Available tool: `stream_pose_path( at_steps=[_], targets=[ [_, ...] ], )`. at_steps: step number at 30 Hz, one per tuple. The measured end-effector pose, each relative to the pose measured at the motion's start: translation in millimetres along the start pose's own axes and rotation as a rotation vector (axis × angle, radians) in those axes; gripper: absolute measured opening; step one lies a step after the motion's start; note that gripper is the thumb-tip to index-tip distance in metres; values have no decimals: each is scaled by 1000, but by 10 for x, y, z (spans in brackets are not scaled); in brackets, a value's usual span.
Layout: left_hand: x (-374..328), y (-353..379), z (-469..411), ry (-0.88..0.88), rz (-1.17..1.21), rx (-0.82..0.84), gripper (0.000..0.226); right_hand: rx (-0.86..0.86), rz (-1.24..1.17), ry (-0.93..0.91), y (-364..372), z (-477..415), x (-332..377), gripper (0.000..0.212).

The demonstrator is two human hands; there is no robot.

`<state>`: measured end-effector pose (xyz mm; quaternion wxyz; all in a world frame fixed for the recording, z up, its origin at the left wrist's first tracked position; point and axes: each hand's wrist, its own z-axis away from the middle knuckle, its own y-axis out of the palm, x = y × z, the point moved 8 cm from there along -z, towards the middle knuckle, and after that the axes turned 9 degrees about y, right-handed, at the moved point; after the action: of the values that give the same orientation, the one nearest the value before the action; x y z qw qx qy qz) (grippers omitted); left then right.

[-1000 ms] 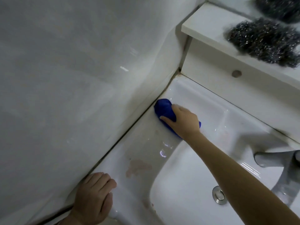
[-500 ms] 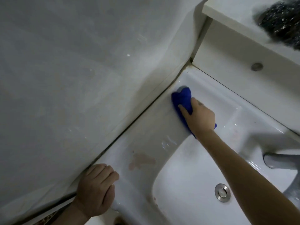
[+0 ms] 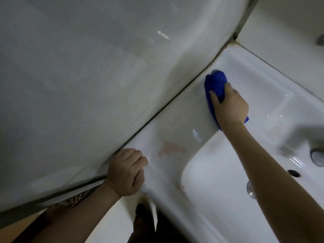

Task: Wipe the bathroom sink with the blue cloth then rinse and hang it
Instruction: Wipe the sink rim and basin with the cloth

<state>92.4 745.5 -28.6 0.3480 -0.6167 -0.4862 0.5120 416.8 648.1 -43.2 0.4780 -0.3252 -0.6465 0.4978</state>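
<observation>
Right hand [image 3: 229,106] presses flat on the blue cloth [image 3: 215,84] at the sink [image 3: 175,120] rim's far corner; cloth's long axis follows the rim. Pink stain [image 3: 171,149] lies nearer, beside the curled, empty left hand [image 3: 127,171].

White ceramic sink [image 3: 175,116], left rim butted against the wall. Lying directly on that rim: a bunched blue cloth [image 3: 216,83] near the rear corner under the right hand [image 3: 229,106], and the curled left hand [image 3: 127,172] at the front corner. A pinkish stain [image 3: 171,149] marks the rim between them.
</observation>
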Motion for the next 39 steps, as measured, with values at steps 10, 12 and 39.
stream_pose_path(
  at_steps=[10, 12, 39],
  targets=[
    [15, 2, 7, 2, 16, 1, 37, 57, 17, -130, 152, 517, 135, 42],
    [7, -12, 10, 0, 11, -7, 36, -1, -3, 81, 88, 172, 8, 44],
    [33, -61, 501, 62, 157, 57, 48, 146, -69, -397, 287, 1620, 744, 43]
  ],
)
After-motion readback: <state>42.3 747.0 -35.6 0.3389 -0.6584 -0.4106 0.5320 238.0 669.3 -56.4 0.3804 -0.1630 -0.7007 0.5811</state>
